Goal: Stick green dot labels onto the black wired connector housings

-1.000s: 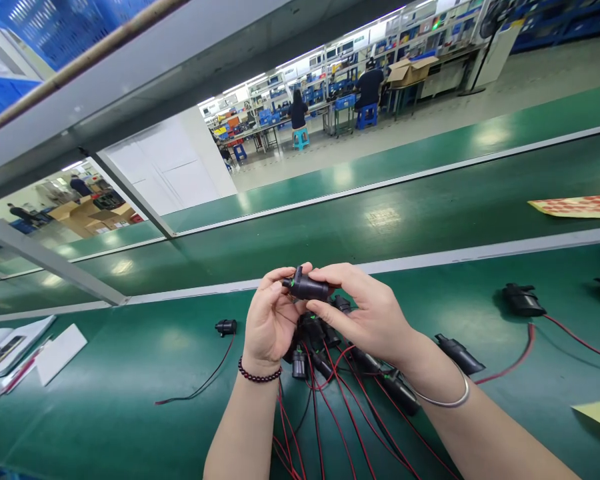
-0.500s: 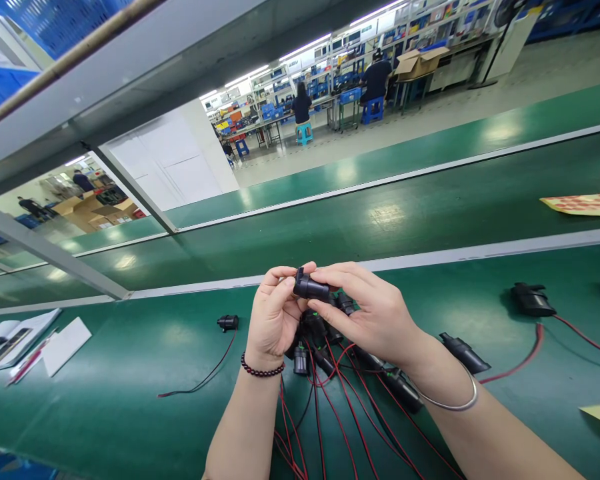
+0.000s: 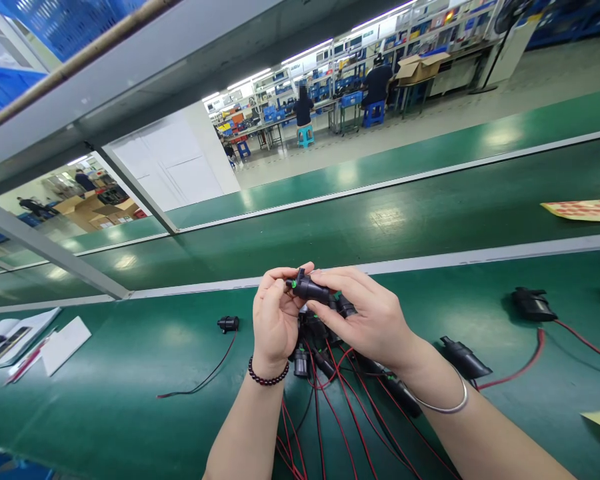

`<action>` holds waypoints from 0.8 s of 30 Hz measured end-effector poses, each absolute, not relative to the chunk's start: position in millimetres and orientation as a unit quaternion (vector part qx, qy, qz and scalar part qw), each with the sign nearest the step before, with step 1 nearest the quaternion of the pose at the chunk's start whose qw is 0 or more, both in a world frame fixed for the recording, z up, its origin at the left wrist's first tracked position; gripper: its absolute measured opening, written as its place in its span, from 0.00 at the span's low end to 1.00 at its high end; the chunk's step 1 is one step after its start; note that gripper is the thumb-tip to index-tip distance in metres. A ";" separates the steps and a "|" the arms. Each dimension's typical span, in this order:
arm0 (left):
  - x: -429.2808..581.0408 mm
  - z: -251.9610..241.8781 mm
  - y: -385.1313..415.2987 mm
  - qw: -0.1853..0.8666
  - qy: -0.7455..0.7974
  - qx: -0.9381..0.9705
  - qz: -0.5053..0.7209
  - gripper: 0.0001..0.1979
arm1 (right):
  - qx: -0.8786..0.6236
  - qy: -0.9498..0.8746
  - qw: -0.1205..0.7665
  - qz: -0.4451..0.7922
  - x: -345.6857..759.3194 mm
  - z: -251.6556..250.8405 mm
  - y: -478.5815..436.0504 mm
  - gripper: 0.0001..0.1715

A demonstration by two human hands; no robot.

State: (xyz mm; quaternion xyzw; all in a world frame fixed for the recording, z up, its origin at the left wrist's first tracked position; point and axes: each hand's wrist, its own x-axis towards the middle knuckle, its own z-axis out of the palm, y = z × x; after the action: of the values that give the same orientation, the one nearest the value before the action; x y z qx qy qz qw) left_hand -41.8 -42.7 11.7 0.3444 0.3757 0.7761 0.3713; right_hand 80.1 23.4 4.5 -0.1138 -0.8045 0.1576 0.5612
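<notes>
Above the bench I hold a small black water pump [image 3: 313, 289] in both hands. My right hand [image 3: 367, 310] grips its barrel from the right, thumb below and fingers above. My left hand [image 3: 275, 313] closes its thumb and fingers around the left end, where a bright green bit [image 3: 294, 284] shows. Whether that end piece is separate from the barrel I cannot tell. Beneath my hands lies a pile of similar black pumps [image 3: 301, 361], partly hidden, with red and black wires [image 3: 347, 407] trailing towards me.
A single pump [image 3: 228, 324] lies left on the green bench [image 3: 130, 373]. Two others, a near pump [image 3: 465, 357] and a farther pump [image 3: 533, 303], lie right. A notebook [image 3: 25, 337] and white card [image 3: 66, 347] are far left. A metal frame [image 3: 130, 193] rises behind.
My left hand has shifted slightly and its thumb has moved off the pump's end. A green bit now shows there. The pump stays in about the same place.
</notes>
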 end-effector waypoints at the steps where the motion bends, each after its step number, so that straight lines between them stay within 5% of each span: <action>1: -42.3 12.0 -43.0 0.378 0.369 0.344 0.776 0.08 | -0.112 -0.804 0.563 0.155 80.1 4.6 23.5 0.13; 9: -44.4 11.0 -45.1 0.392 0.377 0.349 0.763 0.07 | -0.118 -0.803 0.560 0.164 81.4 6.4 22.7 0.13; 17: -27.0 2.4 -41.4 0.411 0.364 0.343 0.762 0.17 | -0.117 -0.755 0.637 0.107 66.1 -15.2 27.8 0.17; 24: -32.0 -1.7 -40.0 0.275 0.422 0.426 0.752 0.18 | -0.076 -0.778 0.619 0.077 74.3 -7.8 33.3 0.22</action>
State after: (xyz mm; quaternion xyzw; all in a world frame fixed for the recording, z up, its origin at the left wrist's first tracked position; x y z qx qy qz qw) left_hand -32.0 -40.0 -1.7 0.4262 0.4217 0.7518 0.2747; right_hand 74.3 33.3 -7.8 -0.0756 -0.7782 0.0767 0.6187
